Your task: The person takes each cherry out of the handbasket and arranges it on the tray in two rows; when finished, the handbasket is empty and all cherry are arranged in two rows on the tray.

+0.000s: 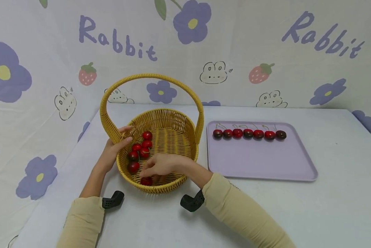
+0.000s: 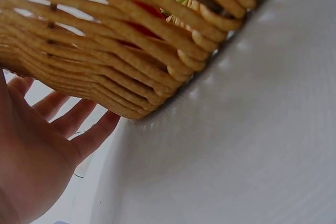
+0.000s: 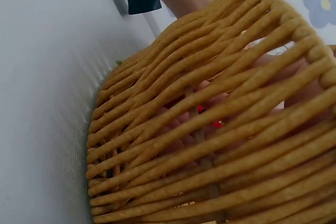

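Observation:
A round woven basket (image 1: 160, 189) with a tall arched handle holds several dark red cherries (image 1: 133, 156) along its left side. My left hand (image 1: 113, 151) grips the basket's left wall beside the handle's base, thumb over the rim. In the left wrist view its fingers (image 2: 94, 132) reach along the outside of the weave. My right hand (image 1: 163, 164) is down inside the basket near the front wall. Its thumb and fingers are around a cherry (image 1: 146, 181) there. In the right wrist view the basket weave (image 3: 210, 140) mostly hides that hand, with bits of red between the strands.
To the basket's right, a lilac tray (image 1: 260, 165) lies on the white table (image 1: 343, 203). A row of several stemmed cherries (image 1: 248, 133) lines the tray's far side. Behind the table hangs a printed cloth (image 1: 179, 62). Black wrist devices (image 1: 192, 202) sit at both cuffs.

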The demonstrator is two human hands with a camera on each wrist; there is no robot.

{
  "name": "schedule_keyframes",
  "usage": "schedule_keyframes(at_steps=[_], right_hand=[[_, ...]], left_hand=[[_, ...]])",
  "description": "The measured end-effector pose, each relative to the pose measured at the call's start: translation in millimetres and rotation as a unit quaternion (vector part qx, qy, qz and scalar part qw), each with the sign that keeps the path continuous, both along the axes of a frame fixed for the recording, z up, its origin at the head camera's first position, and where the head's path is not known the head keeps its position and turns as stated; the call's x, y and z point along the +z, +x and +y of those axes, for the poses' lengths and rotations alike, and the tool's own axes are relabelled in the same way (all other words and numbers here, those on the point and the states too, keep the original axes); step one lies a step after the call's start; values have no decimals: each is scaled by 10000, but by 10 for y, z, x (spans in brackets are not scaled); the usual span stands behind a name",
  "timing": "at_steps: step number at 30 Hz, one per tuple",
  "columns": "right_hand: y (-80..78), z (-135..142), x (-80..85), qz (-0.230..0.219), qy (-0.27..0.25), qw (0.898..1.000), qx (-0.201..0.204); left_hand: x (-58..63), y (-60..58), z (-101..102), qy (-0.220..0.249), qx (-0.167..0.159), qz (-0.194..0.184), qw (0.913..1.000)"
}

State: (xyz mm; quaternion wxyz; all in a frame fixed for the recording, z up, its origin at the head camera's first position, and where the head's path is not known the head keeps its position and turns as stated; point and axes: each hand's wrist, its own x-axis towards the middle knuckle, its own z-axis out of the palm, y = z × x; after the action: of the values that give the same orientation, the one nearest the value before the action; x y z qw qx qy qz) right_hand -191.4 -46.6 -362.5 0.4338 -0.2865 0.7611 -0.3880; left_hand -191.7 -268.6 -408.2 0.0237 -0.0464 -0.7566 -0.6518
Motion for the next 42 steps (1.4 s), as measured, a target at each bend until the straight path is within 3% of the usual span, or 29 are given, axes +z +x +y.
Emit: schedule_keyframes(at_steps=[4,11,19,33,42], right_hand=[[2,-4,-19,118,40,9997,225],[-26,-58,-63,868,317,9930,732],[-74,13,-37,1345,90,9855,1031],[-174,187,30,1692,-143,9850,314],[-185,388,83,1392,-641,9881,-158]], left_hand=[[-5,-12,4,9,17,8,10000],[-12,-11,9,11,29,12,10000],[-22,-9,6,23,6,21,10000],[-30,-15,-4,48,-15,53,10000],[-45,-24,-7,68,-7,75,9999]])
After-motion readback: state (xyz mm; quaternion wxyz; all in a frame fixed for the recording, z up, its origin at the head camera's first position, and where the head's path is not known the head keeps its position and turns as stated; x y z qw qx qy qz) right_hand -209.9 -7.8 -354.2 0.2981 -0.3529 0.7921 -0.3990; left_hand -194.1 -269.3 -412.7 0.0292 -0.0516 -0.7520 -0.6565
